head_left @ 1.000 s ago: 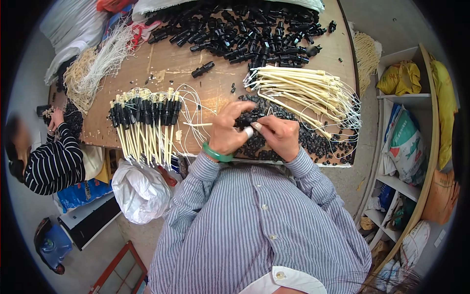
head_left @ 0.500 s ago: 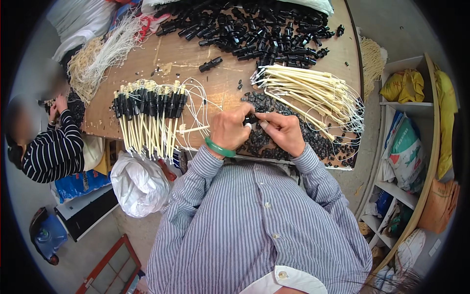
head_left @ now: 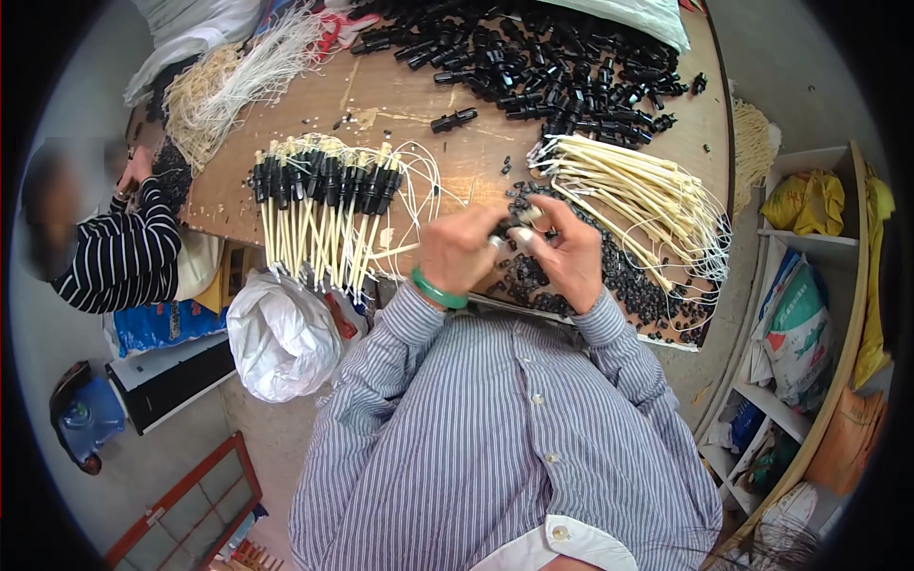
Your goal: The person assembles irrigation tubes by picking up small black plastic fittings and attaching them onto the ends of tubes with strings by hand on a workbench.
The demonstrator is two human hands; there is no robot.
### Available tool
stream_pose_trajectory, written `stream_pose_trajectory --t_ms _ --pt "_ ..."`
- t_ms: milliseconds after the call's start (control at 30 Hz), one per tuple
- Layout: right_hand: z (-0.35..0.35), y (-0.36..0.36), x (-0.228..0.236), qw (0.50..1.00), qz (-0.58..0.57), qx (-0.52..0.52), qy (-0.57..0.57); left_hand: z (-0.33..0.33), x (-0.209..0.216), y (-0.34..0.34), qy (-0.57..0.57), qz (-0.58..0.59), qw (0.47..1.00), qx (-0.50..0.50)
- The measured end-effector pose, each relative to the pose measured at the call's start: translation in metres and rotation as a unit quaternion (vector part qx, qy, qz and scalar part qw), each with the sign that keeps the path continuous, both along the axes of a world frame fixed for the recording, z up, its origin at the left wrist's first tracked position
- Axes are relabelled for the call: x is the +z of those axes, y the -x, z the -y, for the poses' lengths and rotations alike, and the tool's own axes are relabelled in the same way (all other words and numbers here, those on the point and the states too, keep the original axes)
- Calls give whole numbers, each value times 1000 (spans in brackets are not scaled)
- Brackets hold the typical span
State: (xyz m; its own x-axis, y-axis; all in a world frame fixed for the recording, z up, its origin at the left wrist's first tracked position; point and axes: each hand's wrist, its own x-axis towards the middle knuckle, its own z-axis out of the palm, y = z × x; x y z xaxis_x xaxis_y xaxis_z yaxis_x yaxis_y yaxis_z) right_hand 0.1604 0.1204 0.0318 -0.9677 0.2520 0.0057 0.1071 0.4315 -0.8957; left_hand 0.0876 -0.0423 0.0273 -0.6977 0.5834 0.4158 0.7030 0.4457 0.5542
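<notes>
In front of my chest, over the table [head_left: 228, 205], my left hand [head_left: 461, 249] is closed around a black plastic fitting [head_left: 503, 226], only a little of which shows. My right hand [head_left: 567, 252] meets it from the right, thumb and fingers curled together. What its fingertips hold is hidden and slightly blurred. White wrapping covers a thumb tip on each hand. Small black plastic pieces [head_left: 609, 262] lie scattered beneath and right of my hands. To the left rests a row of cream rods with black fittings [head_left: 324, 190] on their far ends.
A bundle of cream rods with white strings [head_left: 638, 190] lies at right. Beyond it is a heap of black fittings [head_left: 533, 76]. White strings [head_left: 257, 76] lie far left, near another person in a striped top [head_left: 124, 252]. A white sack [head_left: 281, 338] stands below the table edge; shelves [head_left: 809, 238] stand right.
The whole view has shifted, so the table appears further right. My right fingers have changed their hold at the black fitting, and the left hand has turned slightly around it.
</notes>
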Motion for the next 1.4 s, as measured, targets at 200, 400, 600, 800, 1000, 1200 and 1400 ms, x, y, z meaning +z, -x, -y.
stream_pose_trajectory --t_ms 200,400,600,800,1000,1200,1400 --pt "-17 1 5 975 -127 -152 -98 65 8 38 110 -86 950 280" --pt "52 -21 -12 955 -148 158 -205 82 -17 42 162 -30 938 306" --pt "51 -23 -12 958 -88 191 -197 79 -28 33 175 -4 934 312" --pt "55 -25 -13 956 -82 199 -199 81 -37 33 179 -18 937 301" --pt "56 -24 -14 955 -77 208 -198 89 -17 19 109 3 951 288" --pt "62 -14 -12 955 -78 215 -189 140 22 40 -139 200 935 259" --pt "76 -5 -7 948 -85 248 -179 240 14 114 -124 148 912 361"
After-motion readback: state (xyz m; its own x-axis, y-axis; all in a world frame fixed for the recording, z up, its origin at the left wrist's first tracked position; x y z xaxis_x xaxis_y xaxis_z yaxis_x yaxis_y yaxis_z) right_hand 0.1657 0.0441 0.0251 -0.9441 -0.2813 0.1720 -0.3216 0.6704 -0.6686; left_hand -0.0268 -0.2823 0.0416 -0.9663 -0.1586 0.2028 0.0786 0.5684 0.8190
